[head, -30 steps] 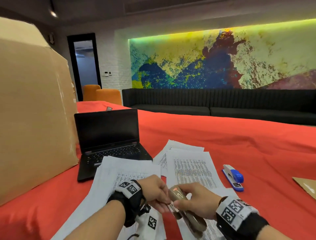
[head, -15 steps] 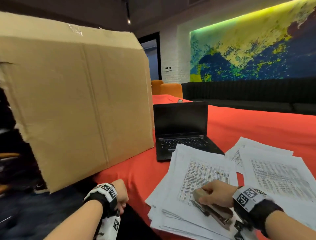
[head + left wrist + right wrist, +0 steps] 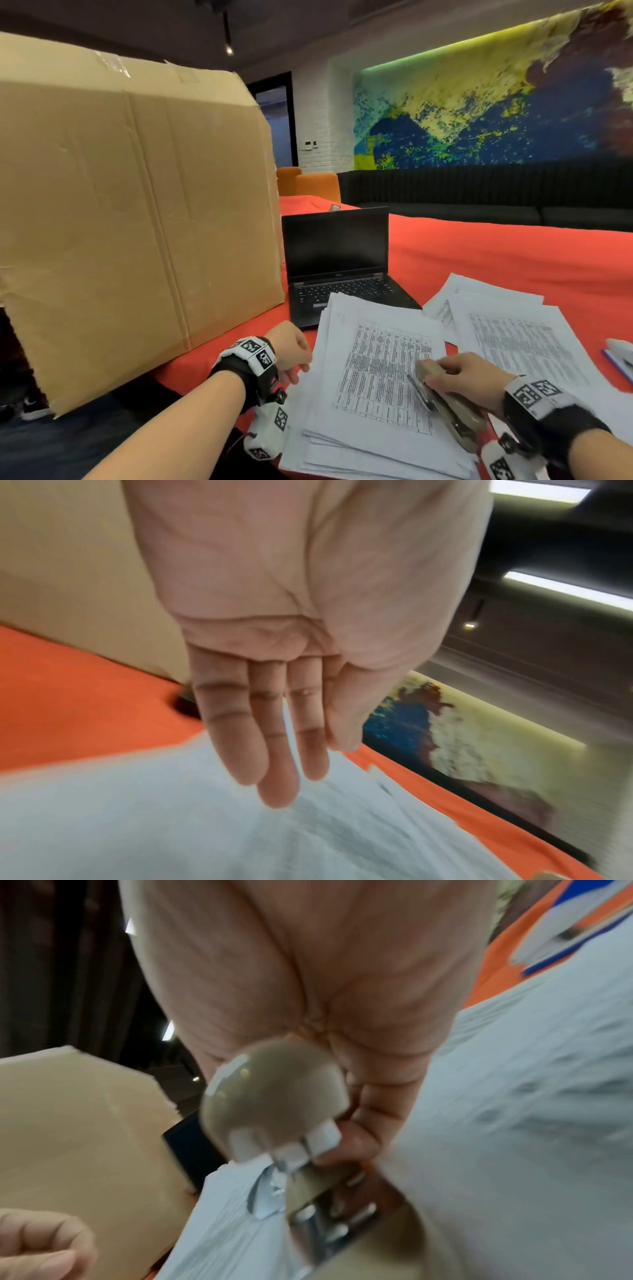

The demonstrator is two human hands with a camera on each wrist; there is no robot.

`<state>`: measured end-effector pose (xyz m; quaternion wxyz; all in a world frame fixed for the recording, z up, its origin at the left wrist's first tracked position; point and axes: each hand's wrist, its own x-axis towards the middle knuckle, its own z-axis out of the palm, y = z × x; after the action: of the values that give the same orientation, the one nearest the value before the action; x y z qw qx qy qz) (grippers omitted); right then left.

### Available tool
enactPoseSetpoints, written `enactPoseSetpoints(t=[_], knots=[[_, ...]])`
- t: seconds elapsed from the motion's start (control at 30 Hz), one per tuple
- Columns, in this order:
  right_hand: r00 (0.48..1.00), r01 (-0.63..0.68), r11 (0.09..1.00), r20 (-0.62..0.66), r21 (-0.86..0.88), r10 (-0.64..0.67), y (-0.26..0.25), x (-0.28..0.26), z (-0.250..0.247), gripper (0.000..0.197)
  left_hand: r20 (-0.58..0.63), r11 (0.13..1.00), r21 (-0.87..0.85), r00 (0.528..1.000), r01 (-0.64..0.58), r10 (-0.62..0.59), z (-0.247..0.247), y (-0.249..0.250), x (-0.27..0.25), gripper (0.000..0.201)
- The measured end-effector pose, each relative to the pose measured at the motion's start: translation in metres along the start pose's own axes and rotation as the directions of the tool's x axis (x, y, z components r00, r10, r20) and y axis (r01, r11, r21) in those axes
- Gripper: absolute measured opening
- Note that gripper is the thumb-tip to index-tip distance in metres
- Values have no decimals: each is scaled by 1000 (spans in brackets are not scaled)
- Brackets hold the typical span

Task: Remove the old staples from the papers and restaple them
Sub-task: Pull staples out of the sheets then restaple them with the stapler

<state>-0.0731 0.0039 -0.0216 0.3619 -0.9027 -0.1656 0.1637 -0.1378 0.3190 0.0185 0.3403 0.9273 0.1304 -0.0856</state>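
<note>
A thick stack of printed papers point(image 3: 376, 383) lies on the red table near its front edge. My right hand point(image 3: 462, 377) grips a tan stapler point(image 3: 448, 407) that rests on the stack's right side; the stapler point(image 3: 274, 1104) fills the right wrist view, with my fingers point(image 3: 359, 1137) curled round it. My left hand point(image 3: 294, 356) hovers at the stack's left edge with nothing in it. In the left wrist view its fingers point(image 3: 274, 750) hang straight over the papers point(image 3: 240, 831). A second sheaf of papers point(image 3: 513, 339) lies to the right.
A big cardboard box point(image 3: 130, 219) stands at the left. An open black laptop point(image 3: 339, 263) sits behind the stack. A blue and white stapler point(image 3: 621, 356) lies at the right edge. The table's front edge point(image 3: 191, 387) drops to dark floor on the left.
My left hand has come up from beside the table to the stack's left edge. The right hand still holds the tan stapler on the papers. The view has swung slightly right.
</note>
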Motion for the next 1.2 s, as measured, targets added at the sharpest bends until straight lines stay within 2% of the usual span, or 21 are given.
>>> enactPoseSetpoints(t=[0.1,0.17,0.27,0.33,0.43,0.5,0.53,0.6,0.67,0.73,0.8,0.87,0.9,0.97,1.03,1.1,1.2], knots=[[982,-126,988,-132,86,137,32,-25,-28,20,84,991,-3,987,-136,136,36,52,16,8],[951,-227,970,-197,86,240,61,-43,-47,27,128,978,37,971,-207,201,65,86,27,8],[902,-335,940,-266,62,339,110,-70,-75,39,198,943,113,937,-314,288,113,135,43,23],[862,-397,915,-313,70,399,134,-89,-94,38,263,891,224,905,-394,334,142,164,49,39],[785,-502,860,-372,87,495,161,-109,-127,40,345,822,346,876,-453,337,175,195,57,64],[741,-560,826,-404,71,537,180,-112,-148,44,388,789,389,862,-475,328,189,210,58,71],[712,-599,799,-423,52,561,187,-111,-157,48,401,777,411,860,-477,315,194,216,58,70],[645,-673,739,-509,-25,570,188,-106,-168,46,413,757,448,861,-476,298,200,226,60,60],[606,-707,691,-631,-149,484,180,-97,-174,49,408,762,457,869,-459,279,204,232,62,58],[631,-642,748,-670,-169,390,173,-83,-178,51,398,778,453,880,-435,261,206,235,66,62],[684,-566,809,-637,-156,356,168,-71,-176,49,391,790,440,883,-426,259,207,234,69,54],[687,-517,854,-626,-64,369,171,-56,-176,51,411,795,417,871,-441,268,206,233,75,37],[667,-504,864,-633,4,392,172,-49,-179,54,418,806,391,866,-444,275,204,233,78,31],[640,-519,851,-622,83,452,175,-36,-185,62,404,841,331,869,-429,285,196,233,85,30],[646,-584,806,-546,97,534,179,-26,-190,66,363,877,262,883,-402,297,184,231,88,32],[640,-631,766,-475,123,604,183,-17,-190,58,298,912,167,900,-376,317,175,224,92,32],[612,-648,748,-486,145,624,192,-8,-184,53,205,947,-67,925,-313,320,172,212,92,25]])
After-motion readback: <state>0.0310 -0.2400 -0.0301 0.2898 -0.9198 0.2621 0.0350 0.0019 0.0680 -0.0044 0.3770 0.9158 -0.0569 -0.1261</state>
